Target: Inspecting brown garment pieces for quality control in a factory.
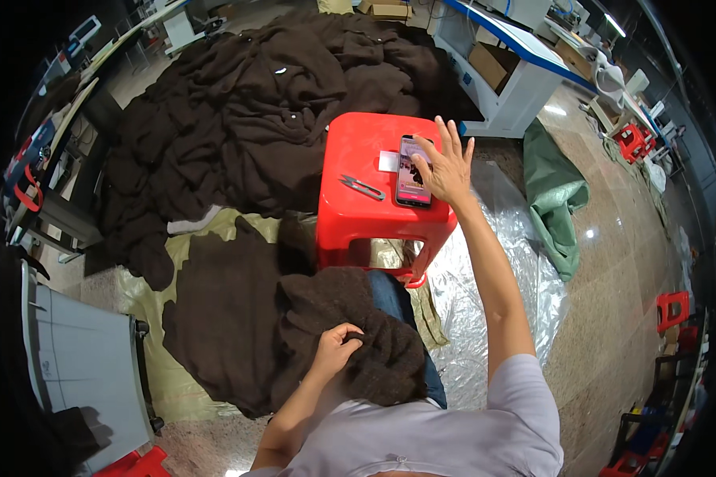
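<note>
Gloss meets matt.
We see a glossy red plastic stool (356, 143), rough matt brown cloth (326, 297) and crinkled silvery sheeting (463, 298).

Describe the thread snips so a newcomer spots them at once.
Find the red stool ahead, where a phone lies under the right hand. On its seat, the snips lie left of that phone. Unlike the flat phone and white slip, they are slim, forked metal.
</note>
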A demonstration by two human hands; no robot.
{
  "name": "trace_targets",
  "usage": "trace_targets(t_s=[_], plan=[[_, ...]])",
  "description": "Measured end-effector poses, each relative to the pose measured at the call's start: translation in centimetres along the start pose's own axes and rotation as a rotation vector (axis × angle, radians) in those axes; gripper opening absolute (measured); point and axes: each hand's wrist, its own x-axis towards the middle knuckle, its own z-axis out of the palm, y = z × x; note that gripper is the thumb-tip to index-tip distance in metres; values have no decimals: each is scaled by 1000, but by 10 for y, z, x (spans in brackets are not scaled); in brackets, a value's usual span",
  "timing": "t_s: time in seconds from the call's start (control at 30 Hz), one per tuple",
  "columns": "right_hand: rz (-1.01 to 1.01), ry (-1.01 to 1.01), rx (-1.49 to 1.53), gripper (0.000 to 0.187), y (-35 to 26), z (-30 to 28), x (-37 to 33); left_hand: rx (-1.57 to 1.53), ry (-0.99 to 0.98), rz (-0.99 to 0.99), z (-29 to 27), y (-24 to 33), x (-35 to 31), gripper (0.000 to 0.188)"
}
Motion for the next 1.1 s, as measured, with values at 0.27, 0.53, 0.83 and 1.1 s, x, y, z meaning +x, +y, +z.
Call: trace_targets(t_s=[0.27, 0.53, 0.83, 1.1], plan=[[-62, -48, -32, 43, -5, 14, 6, 11, 20, 30, -2, -1, 1, 16], [-54, -37, -42, 44, -11, 13, 8, -48, 26, 6, 0, 4, 3, 18], [136, 63, 49, 45, -5, -8, -52, -103, 12, -14, -2, 5, 2, 19], [-8, -5, 14, 39, -13, -12, -75, -91, 13, -2, 0, 6, 4, 16]])
